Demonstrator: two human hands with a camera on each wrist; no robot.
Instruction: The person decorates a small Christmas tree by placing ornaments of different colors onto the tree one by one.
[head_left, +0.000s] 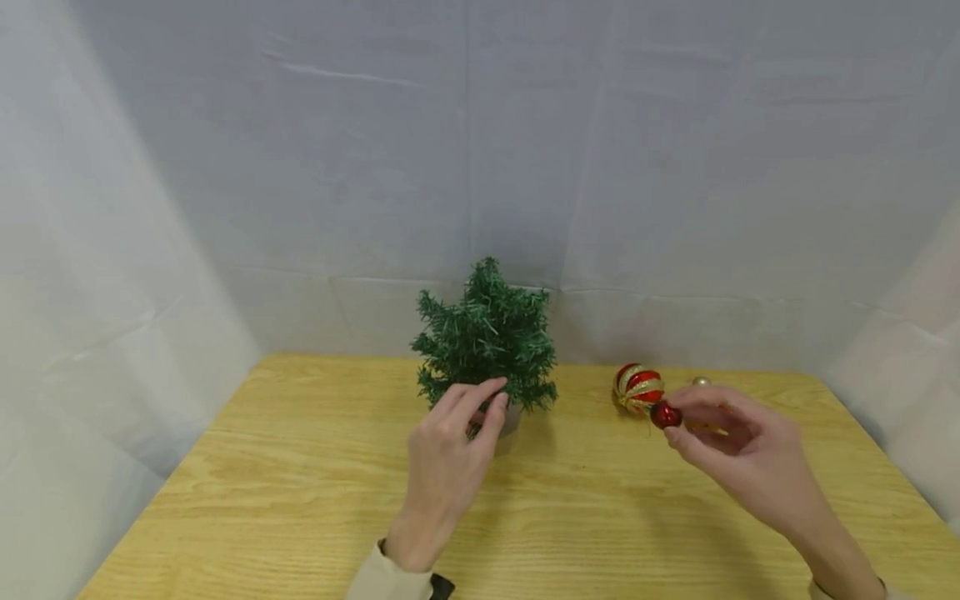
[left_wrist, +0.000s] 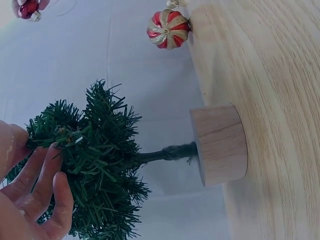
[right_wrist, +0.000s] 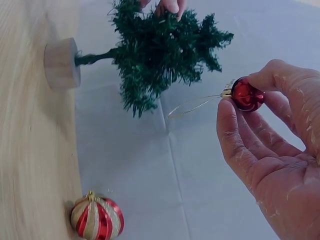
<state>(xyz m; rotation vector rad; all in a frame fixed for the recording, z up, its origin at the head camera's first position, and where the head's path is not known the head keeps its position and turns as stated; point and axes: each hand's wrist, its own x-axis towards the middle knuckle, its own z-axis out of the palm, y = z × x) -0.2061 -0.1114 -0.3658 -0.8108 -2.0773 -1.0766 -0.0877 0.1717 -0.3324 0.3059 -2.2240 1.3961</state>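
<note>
A small artificial Christmas tree (head_left: pixel 487 333) stands upright on a round wooden base (left_wrist: pixel 220 145) on the table. My left hand (head_left: pixel 453 442) is at its near side, pinching a branch tip between thumb and fingers, as the left wrist view shows. To the right, my right hand (head_left: pixel 750 458) pinches a small shiny red bauble (right_wrist: pixel 246 95) between thumb and fingertips, above the tabletop. From the bauble's gold cap a thin string loop (right_wrist: pixel 192 108) hangs free, pointing toward the tree and apart from it.
A larger red-and-gold striped bauble (head_left: pixel 638 388) lies on the table behind the small red one. Farther right, a little gold bauble (head_left: pixel 701 382) shows partly behind my right hand. White cloth (head_left: pixel 480 167) hangs behind and beside the wooden table (head_left: pixel 300 483).
</note>
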